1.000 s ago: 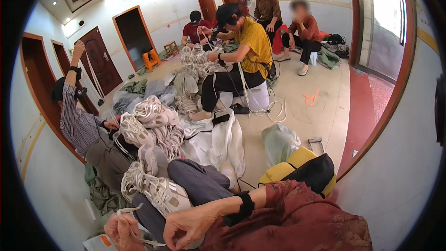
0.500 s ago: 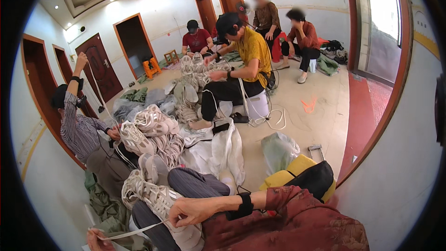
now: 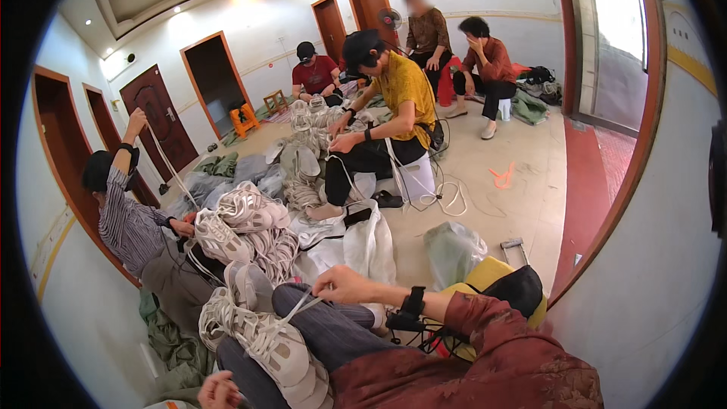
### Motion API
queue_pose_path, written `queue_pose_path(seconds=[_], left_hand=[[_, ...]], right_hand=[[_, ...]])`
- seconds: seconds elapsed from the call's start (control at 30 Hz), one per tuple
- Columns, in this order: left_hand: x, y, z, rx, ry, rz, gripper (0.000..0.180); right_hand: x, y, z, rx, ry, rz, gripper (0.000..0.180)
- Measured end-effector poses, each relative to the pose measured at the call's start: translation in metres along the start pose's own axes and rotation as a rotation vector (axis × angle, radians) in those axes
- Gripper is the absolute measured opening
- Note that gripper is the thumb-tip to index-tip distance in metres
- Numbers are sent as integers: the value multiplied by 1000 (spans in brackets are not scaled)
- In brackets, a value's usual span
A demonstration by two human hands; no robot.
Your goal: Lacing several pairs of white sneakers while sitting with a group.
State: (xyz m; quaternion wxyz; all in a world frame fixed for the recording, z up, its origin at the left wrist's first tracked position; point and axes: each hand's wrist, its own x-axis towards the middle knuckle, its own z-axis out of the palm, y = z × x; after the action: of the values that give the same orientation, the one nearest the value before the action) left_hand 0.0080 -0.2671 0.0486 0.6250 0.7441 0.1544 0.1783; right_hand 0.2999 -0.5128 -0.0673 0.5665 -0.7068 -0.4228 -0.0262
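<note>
A white-and-beige sneaker (image 3: 269,344) lies across my lap on my grey trousers. My right hand (image 3: 342,285), at the end of a red patterned sleeve with a black wristband, pinches a white lace (image 3: 297,309) that runs taut down to the sneaker. My left hand (image 3: 219,391) shows only partly at the lower edge, beside the sneaker's sole; what it holds is hidden. A second sneaker (image 3: 250,284) stands just behind my knee.
A pile of pale sneakers (image 3: 254,227) and white bags (image 3: 356,246) lies ahead. A person in a striped shirt (image 3: 132,223) on the left pulls a lace upward. A person in yellow (image 3: 394,117) sits mid-room; others sit behind. A yellow-and-black bag (image 3: 503,284) is at my right.
My right hand has risen and moved right, drawing the lace taut above the sneaker. My left hand has dropped toward the lower edge. The person on the left keeps an arm raised.
</note>
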Motion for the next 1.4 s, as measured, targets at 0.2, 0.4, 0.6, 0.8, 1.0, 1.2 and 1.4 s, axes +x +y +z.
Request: queue_pose_path(seconds=[0.2, 0.4, 0.6, 0.8, 1.0, 1.2, 1.4], left_hand=[[-20, -70, -14, 63, -175, -300, 24], [-41, -88, -3, 66, -160, -375, 24], [-34, -90, -4, 70, -133, -412, 24], [-31, -98, -6, 44, -145, -415, 26], [-29, -98, -6, 76, -162, -351, 26], [-32, -93, -2, 62, -139, -341, 25], [-32, -90, 1, 39, -143, -347, 24]], right_hand=[[-39, 49, -37, 606, 66, 701, 14], [-70, 63, -30, 452, 83, 855, 24], [-78, 63, 12, 409, -224, 701, 32], [-68, 59, 38, 129, -223, 436, 35], [-69, 41, 38, -12, -138, 283, 35], [-68, 38, 40, 73, -127, 316, 40], [-59, 45, 51, -12, -63, 276, 44]])
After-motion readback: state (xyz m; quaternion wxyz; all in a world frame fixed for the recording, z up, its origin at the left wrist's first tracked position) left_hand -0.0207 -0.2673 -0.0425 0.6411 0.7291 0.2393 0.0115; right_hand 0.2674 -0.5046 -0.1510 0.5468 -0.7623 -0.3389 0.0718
